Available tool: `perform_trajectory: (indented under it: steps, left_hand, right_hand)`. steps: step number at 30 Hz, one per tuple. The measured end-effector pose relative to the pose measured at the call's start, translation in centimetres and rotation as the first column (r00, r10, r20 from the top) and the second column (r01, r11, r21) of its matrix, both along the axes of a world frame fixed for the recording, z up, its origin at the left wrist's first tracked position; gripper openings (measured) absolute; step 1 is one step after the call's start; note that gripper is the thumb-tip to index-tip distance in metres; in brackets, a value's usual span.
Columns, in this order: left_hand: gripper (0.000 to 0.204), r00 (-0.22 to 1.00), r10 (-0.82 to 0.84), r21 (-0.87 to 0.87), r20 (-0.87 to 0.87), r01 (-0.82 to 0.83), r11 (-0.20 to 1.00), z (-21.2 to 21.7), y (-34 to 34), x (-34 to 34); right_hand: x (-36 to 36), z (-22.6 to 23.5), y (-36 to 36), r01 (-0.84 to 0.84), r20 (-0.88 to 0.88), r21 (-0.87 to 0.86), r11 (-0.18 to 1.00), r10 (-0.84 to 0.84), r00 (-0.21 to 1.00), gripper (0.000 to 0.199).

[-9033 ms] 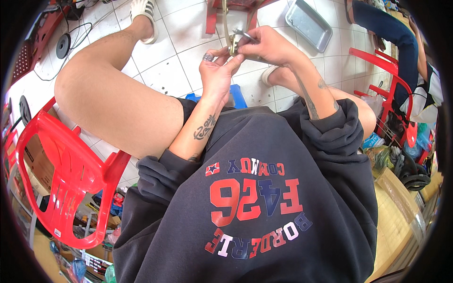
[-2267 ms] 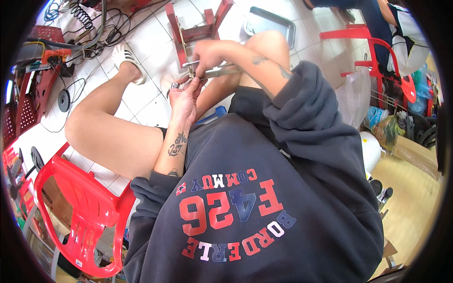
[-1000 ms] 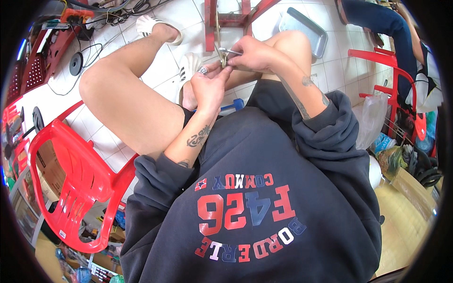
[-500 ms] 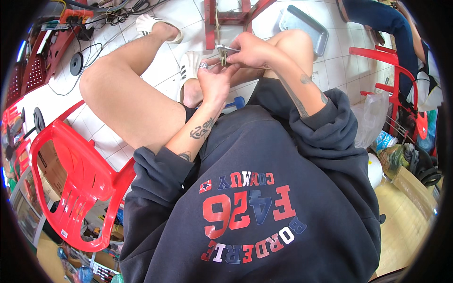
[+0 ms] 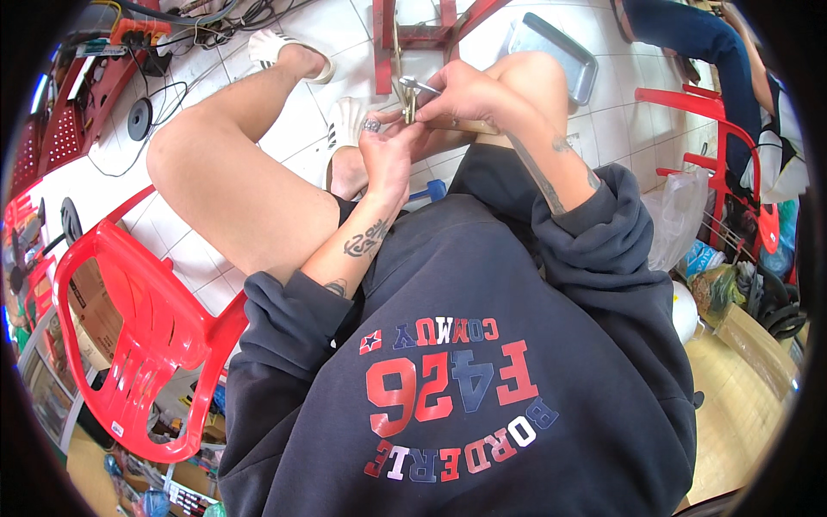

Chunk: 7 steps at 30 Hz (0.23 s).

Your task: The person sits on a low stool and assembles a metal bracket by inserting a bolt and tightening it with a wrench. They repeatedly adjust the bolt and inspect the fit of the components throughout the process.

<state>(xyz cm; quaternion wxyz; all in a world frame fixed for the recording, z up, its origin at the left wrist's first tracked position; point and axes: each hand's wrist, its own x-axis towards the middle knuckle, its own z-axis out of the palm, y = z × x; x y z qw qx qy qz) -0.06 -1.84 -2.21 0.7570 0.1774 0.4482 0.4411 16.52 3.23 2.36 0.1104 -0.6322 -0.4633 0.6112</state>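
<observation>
Both hands meet in front of my knees, at the lower end of a red metal frame (image 5: 383,56). My left hand (image 5: 388,164), with a ring on one finger, is closed, its fingertips pinching a small brass-coloured metal part (image 5: 409,108) from below. Coming in from the other side, my right hand (image 5: 469,90) is closed round a slim silver metal tool (image 5: 420,85), whose exact kind I cannot make out. The tool's end lies across the top of the brass-coloured part. My fingers cover much of both things.
A grey tray (image 5: 556,60) lies on the tiles beyond my right knee. Red plastic chairs stand at left (image 5: 142,302) and right (image 5: 732,129), a person's leg (image 5: 689,39) beside the right one. Cables (image 5: 207,34) run at upper left. Something blue (image 5: 435,189) lies between my legs.
The silver tool has tilted, and its end now sits slightly higher. My right hand has shifted a little to the right; my left hand has dipped slightly.
</observation>
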Motion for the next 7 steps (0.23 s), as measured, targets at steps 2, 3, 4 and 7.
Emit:
perform_trajectory:
  steps: [2,3,4,7]
  left_hand:
    - [0.026,0.993,0.03,-0.104,0.114,-0.018,0.994,0.9,0.5,-0.4]
    - [0.025,0.983,0.043,-0.157,0.177,-0.015,0.987,1.4,0.6,-0.3]
    - [0.027,0.998,-0.055,-0.093,0.009,0.056,0.994,1.5,0.7,0.0]
    - [0.033,0.934,-0.202,0.062,-0.295,0.23,0.971,1.8,2.6,3.4]
  right_hand:
    - [0.1,0.1,0.1,0.004,-0.011,0.018,1.0,-0.003,1.0,0.025]
    - [0.3,-0.1,-0.2,0.001,0.01,0.053,0.999,-0.002,1.0,0.026]
    - [0.6,-0.3,-0.5,0.002,0.033,0.09,0.996,-0.005,0.999,0.027]
    - [1.3,-1.3,-1.0,-0.137,0.264,0.205,0.969,0.08,0.961,0.033]
